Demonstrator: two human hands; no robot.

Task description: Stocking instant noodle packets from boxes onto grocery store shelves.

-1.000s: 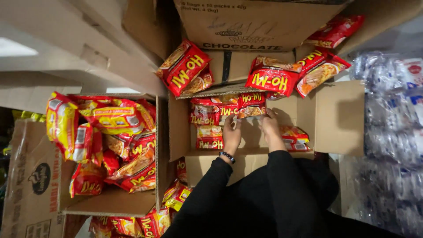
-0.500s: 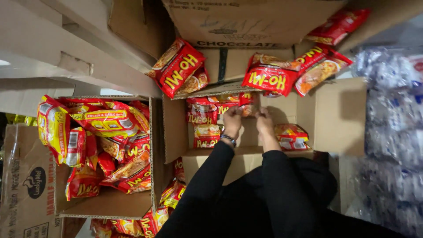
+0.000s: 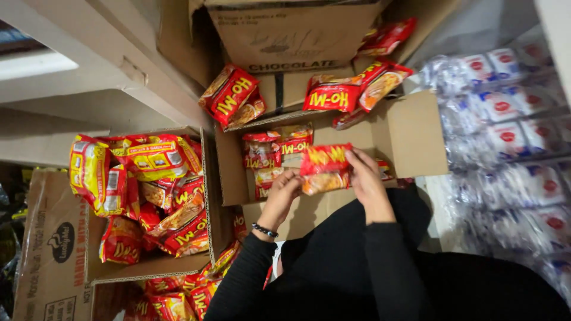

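Note:
Both my hands hold one red and yellow noodle packet (image 3: 325, 168) above the open cardboard box (image 3: 410, 134) in front of me. My left hand (image 3: 284, 191) grips its lower left edge; a dark bead bracelet is on that wrist. My right hand (image 3: 364, 177) grips its right side. Inside the box, a few more red packets (image 3: 270, 154) lie flat against the far left side. Black sleeves cover both my arms.
A second open box (image 3: 59, 249) on the left is heaped with the same red packets (image 3: 148, 190). More packets lie on the flaps (image 3: 232, 98) and behind (image 3: 351, 89). A closed brown carton (image 3: 285, 30) stands at the back. Clear-wrapped white and blue bundles (image 3: 505, 148) fill the right.
My hands were down inside the box among the packets; now they have lifted one packet up and toward me, held between both hands.

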